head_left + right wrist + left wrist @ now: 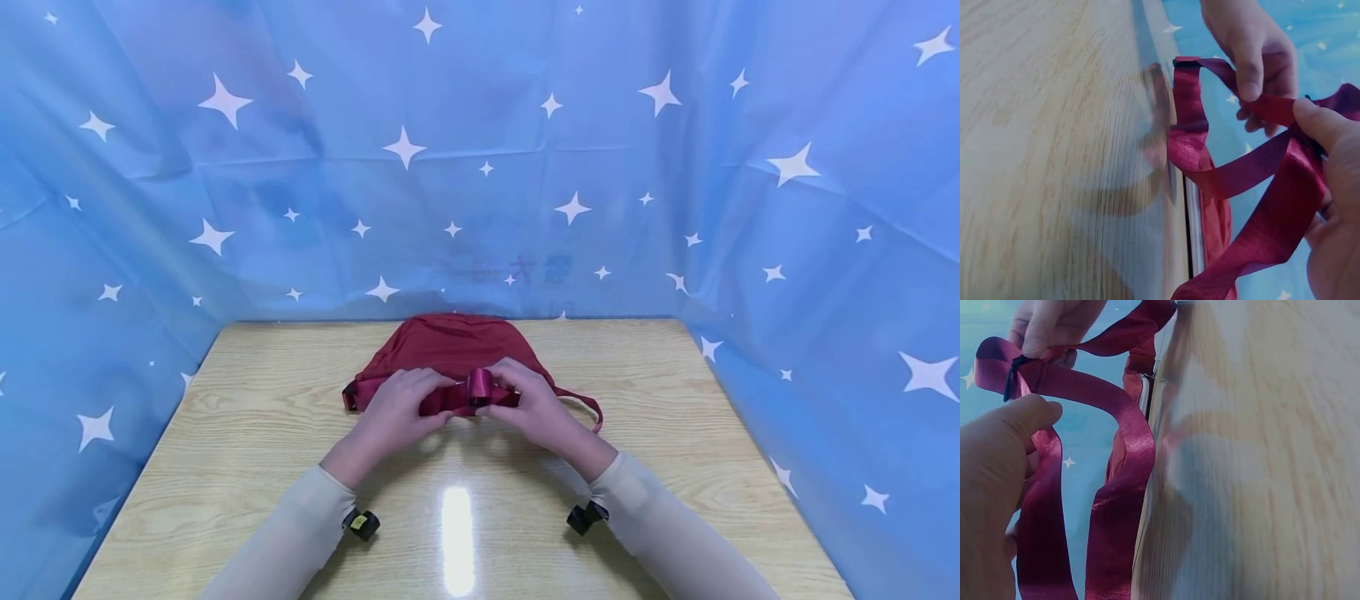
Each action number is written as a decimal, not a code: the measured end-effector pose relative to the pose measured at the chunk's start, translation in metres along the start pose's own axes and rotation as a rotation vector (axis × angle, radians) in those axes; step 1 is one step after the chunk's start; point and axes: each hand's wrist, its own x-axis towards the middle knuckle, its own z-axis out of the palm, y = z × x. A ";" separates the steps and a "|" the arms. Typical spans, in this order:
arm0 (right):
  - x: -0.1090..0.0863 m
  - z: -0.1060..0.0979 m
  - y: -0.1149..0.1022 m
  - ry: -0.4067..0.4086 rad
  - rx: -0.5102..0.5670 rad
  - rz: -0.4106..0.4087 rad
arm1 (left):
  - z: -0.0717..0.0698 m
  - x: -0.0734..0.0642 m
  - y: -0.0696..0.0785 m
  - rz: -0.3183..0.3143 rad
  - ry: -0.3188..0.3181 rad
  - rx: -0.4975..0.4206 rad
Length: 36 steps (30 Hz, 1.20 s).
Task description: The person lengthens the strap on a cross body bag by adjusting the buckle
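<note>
A dark red bag (457, 343) lies on the table behind both hands, its red webbing strap (480, 385) raised in front. My left hand (405, 407) pinches the strap between thumb and fingers, left of a standing loop. On the loop's other side, my right hand (531, 402) pinches the strap too. In the left wrist view a small black piece (1016, 370), perhaps a slider, shows at the loop between the thumbs; its exact kind is unclear. The strap hangs in wide bends below the hands, seen also in the right wrist view as a twisted band (1266, 231).
The bag rests on a light wood table (247, 467). A thin red strap (588, 404) curves out at the bag's right, and a black buckle (350, 396) sits at its left corner. Behind stands a blue curtain (480, 108) with white stars.
</note>
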 end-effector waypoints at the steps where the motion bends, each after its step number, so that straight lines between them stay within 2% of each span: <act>1: 0.000 0.000 0.000 -0.001 -0.002 -0.002 | 0.000 0.000 0.000 0.004 0.003 -0.010; 6: 0.000 0.001 0.001 -0.020 -0.008 0.002 | -0.003 0.004 0.005 0.008 -0.004 -0.053; 11: 0.001 0.004 0.002 -0.042 -0.031 0.009 | -0.005 0.009 0.011 0.023 -0.021 -0.051; 17: 0.004 0.006 0.003 -0.029 -0.077 -0.010 | -0.003 0.013 0.014 0.058 0.002 -0.041; 26: 0.004 0.003 0.004 -0.051 -0.093 -0.011 | -0.003 0.012 0.015 0.020 -0.019 -0.079; 36: 0.004 0.002 0.003 -0.068 -0.082 -0.016 | -0.001 0.012 0.014 0.019 0.019 -0.105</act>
